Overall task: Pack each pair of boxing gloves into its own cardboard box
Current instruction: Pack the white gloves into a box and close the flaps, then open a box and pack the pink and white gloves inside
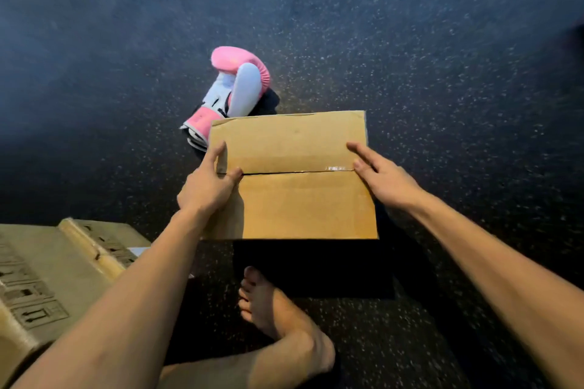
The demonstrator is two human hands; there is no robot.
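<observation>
Cardboard box closed, contents hidden, pink glove partly behind it

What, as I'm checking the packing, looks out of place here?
A pink-and-white glove lies on the floor beyond the cardboard box, outside it, while the left hand grips and the right hand presses its closed flaps.

Single head view, steeply downward, close over the floor.
</observation>
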